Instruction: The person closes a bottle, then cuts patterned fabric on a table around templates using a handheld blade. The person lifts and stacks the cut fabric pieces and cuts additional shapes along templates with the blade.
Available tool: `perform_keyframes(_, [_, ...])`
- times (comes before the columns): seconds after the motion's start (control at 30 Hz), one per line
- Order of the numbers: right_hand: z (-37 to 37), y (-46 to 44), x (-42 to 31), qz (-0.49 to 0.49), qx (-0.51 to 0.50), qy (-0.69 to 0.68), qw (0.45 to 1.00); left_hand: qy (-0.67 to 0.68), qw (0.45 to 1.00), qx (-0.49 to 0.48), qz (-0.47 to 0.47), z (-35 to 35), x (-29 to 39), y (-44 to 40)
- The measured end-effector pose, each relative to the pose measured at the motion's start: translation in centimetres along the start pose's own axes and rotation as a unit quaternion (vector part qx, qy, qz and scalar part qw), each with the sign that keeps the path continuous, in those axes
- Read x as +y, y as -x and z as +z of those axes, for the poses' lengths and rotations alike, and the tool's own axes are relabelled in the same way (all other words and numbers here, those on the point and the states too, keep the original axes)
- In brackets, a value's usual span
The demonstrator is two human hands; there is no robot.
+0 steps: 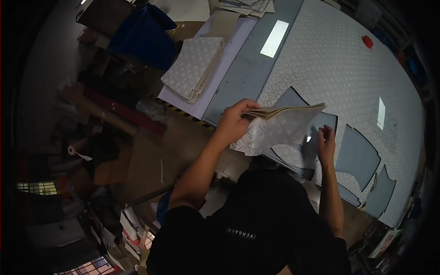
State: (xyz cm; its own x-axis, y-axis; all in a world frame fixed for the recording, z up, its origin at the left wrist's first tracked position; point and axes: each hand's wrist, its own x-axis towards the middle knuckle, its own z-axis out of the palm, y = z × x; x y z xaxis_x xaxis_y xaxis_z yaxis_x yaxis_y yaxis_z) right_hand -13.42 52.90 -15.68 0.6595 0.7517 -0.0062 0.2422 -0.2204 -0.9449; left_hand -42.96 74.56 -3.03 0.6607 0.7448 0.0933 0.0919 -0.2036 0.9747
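While aloft, sheets [284, 127] lengthwise rightward.

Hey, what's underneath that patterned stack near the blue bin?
A pale lilac surface shows along the right side and lower end of the patterned stack. Whatever lies directly beneath is covered.

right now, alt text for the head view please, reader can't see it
A person's left hand grips layered patterned sheets above a grey table spread with similar material; the right hand is raised nearby, loosely curled. A patterned stack lies farther left.
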Motion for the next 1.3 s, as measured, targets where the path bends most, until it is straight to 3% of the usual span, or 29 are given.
perform_keyframes(0.07, [1.8, 1.4, 2.1, 0.019, 0.001, 0.059, 0.998, 0.006, 0.999, 0.035, -0.035, -2.6, 1.2, -1.5])
perform_keyframes(0.17, [3.4, 3.1, 3.7, -0.036, 0.005, 0.137, 0.99, 0.065, 0.984, 0.154, -0.068, -7.2, 2.8, -5.1])
perform_keyframes(0.23, [4.0, 3.4, 3.2, 0.003, 0.023, 0.016, 1.0, 0.102, 0.966, 0.235, -0.025, -11.3, 3.8, -7.2])
perform_keyframes(0.4, [4.1, 3.5, 2.8, -0.059, 0.044, 0.067, 0.995, 0.207, 0.914, 0.348, 0.031, -20.7, 3.9, -10.1])
perform_keyframes(0.53, [4.0, 3.7, 2.7, -0.078, 0.044, 0.08, 0.993, 0.207, 0.897, 0.392, 0.009, -26.0, -2.4, -11.2])
perform_keyframes(0.6, [4.1, 3.6, 1.5, -0.081, 0.051, 0.093, 0.991, 0.133, 0.89, 0.434, -0.042, -27.1, -6.8, -11.1])
perform_keyframes(0.7, [4.2, 3.7, 0.0, -0.076, 0.052, 0.097, 0.991, 0.124, 0.891, 0.428, -0.084, -28.3, -15.9, -10.2])
perform_keyframes(0.77, [4.2, 3.7, -0.2, -0.066, 0.051, 0.089, 0.993, 0.147, 0.844, 0.466, -0.22, -27.9, -19.1, -9.4])
perform_keyframes(0.87, [4.0, 3.6, -0.1, -0.072, 0.04, 0.105, 0.991, 0.164, 0.876, 0.42, -0.17, -29.5, -21.5, -9.2])
perform_keyframes(1.0, [4.1, 3.7, -0.1, -0.063, 0.048, 0.104, 0.991, 0.229, 0.861, 0.418, -0.176, -30.6, -22.5, -8.9])
perform_keyframes(1.07, [4.0, 3.6, -0.1, -0.066, 0.048, 0.104, 0.991, 0.194, 0.855, 0.423, -0.23, -30.1, -20.2, -8.7])
perform_keyframes(1.3, [3.9, 3.6, 0.8, -0.079, 0.05, 0.096, 0.991, 0.085, 0.879, 0.406, -0.235, -30.4, -20.2, -8.0])
